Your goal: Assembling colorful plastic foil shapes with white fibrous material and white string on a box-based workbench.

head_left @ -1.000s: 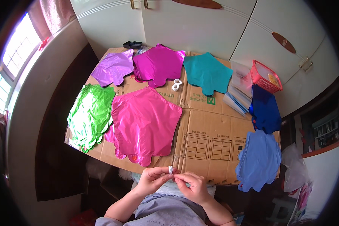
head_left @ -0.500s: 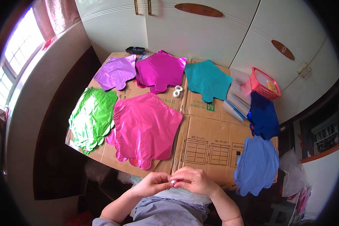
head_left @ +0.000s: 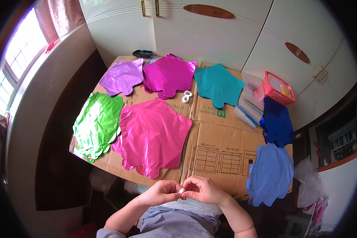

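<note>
My left hand [head_left: 162, 192] and my right hand [head_left: 202, 190] meet at the front edge of the cardboard, fingertips pinched together. Between them is a small white piece [head_left: 182, 190], rounded and too small to name; both hands grip it. Just beyond lies a stack of pink flat foil balloons [head_left: 154, 137], star-like with scalloped lower edges. Two small white rings, like tape rolls [head_left: 187, 96], touch each other on the cardboard farther off.
Around the cardboard [head_left: 222, 135] lie flat foil stacks: green [head_left: 97, 125], lilac [head_left: 122, 76], magenta [head_left: 170, 75], teal [head_left: 219, 85], dark blue [head_left: 279, 123] and light blue [head_left: 270, 174]. A red basket [head_left: 279, 89], clear plastic sleeves [head_left: 248, 113] and a black tray [head_left: 142, 53] stand near white cabinets.
My right-hand fingers have drawn back slightly from my left fingertips, and more of the small white piece shows. The things on the cardboard stay put.
</note>
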Demonstrator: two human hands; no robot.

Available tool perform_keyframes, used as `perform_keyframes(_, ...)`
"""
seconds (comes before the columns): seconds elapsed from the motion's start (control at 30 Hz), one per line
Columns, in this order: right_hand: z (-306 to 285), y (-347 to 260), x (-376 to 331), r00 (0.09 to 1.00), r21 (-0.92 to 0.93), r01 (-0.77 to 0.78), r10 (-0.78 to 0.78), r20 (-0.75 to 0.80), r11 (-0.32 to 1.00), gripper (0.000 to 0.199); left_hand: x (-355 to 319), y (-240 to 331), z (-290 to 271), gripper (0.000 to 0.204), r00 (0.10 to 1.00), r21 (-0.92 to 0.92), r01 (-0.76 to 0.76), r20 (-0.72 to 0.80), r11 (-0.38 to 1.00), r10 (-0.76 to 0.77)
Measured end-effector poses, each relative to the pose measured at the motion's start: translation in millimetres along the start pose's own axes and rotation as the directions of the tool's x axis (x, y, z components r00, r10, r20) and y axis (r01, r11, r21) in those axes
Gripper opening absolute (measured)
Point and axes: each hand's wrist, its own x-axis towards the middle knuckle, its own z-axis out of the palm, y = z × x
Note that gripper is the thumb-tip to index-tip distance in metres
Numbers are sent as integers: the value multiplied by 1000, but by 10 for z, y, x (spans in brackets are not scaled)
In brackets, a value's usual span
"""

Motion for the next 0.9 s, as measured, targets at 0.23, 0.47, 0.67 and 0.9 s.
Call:
perform_keyframes(0.23, -30, 7, -14, 996, -184, 73, -63, 58, 980, 14, 3, 53, 17, 28, 998, -97, -62, 11, 993, 63)
perform_keyframes(0.47, -29, -46, 6, 984, -186, 179, -173, 44, 966, 11, 35, 24, -15, 32, 995, -54, -96, 13, 994, 97)
perform_keyframes(0.67, 12, -21, 5, 943, -419, 282, -330, -46, 863, 9, 43, 7, 43, 34, 984, 52, -135, -108, 990, 139)
perform_keyframes(0.9, -27, 38, 3, 966, -173, 199, -223, -131, 965, 9, 88, -86, 87, 33, 881, 148, -356, -274, 923, 384)
